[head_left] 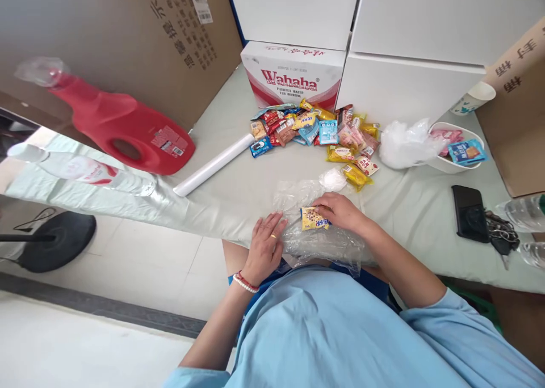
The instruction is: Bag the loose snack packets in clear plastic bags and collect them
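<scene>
A clear plastic bag (298,198) lies spread at the table's near edge. On top of it rests a small yellow snack packet (313,219). The fingers of my right hand (340,209) grip that packet by its upper right side. My left hand (267,243) lies flat with fingers stretched out, on the left margin of the plastic. A crumpled white wad (332,179) sits just beyond my right hand. Farther back is a heap of wrapped snacks (309,128) in several colours.
A white roll (215,164), a red jug (131,127) and a water bottle (85,169) are on the left. The Wahaha box (293,76) stands behind the snacks. On the right are a bunched white bag (404,144), a white tub (453,164), a phone (469,213) and keys (502,232).
</scene>
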### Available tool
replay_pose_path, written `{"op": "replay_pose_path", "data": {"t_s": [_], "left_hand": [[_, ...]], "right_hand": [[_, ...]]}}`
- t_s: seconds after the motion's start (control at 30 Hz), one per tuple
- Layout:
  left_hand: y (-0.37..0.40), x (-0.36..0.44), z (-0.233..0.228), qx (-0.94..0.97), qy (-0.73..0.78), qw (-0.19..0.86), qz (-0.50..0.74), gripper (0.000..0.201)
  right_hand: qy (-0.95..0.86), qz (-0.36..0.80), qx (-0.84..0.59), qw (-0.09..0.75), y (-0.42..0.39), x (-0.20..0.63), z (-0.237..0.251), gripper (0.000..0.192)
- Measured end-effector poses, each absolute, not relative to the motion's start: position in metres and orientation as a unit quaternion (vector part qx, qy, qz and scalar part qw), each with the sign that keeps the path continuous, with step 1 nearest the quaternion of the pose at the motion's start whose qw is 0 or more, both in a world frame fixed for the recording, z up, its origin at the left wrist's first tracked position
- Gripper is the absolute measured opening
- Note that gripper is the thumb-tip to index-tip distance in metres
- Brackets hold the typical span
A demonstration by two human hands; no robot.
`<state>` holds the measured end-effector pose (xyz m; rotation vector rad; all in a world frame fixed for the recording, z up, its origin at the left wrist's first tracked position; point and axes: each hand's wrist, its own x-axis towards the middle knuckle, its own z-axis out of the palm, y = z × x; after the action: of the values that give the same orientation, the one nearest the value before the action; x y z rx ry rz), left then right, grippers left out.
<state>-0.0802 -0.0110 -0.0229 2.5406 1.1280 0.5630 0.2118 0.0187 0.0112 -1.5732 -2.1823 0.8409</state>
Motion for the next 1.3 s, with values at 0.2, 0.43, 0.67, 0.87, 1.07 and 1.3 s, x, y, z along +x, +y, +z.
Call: {"op": "replay_pose_path", "data": {"t_s": [0.2, 0.43, 0.67, 0.87, 1.07, 1.3], "left_hand": [[-0.017, -0.102, -0.005, 0.938, 0.287, 0.177, 0.086, 0.093], [-0.03, -0.117, -0.022, 0.938, 0.305, 0.14, 0.088, 0.062], [0.002, -0.093, -0.007, 0.87, 0.386, 0.193, 0.239, 0.023], [0.044, -0.067, -0.017, 0.81, 0.483, 0.219, 0.252, 0.023], [0.049, -0.053, -0.044, 0.777, 0.545, 0.187, 0.254, 0.012], [0.056, -0.054, -0.045, 0.741, 0.573, 0.21, 0.281, 0.072]], "right_hand": [[-0.763, 0.249, -0.553, 0.225, 0.002, 0.23, 0.036, 0.037], [-0.824, 0.262, -0.482, 0.145, -0.111, 0.254, 0.045, 0.083], [-0.772, 0.24, -0.542, 0.232, -0.11, 0.254, 0.019, 0.021], [-0.668, 0.271, -0.669, 0.18, -0.047, 0.278, 0.023, 0.022], [-0.703, 0.102, -0.702, 0.049, -0.009, 0.267, 0.034, 0.027], [-0.818, 0.104, -0.565, 0.025, 0.079, 0.197, 0.041, 0.062]]}}
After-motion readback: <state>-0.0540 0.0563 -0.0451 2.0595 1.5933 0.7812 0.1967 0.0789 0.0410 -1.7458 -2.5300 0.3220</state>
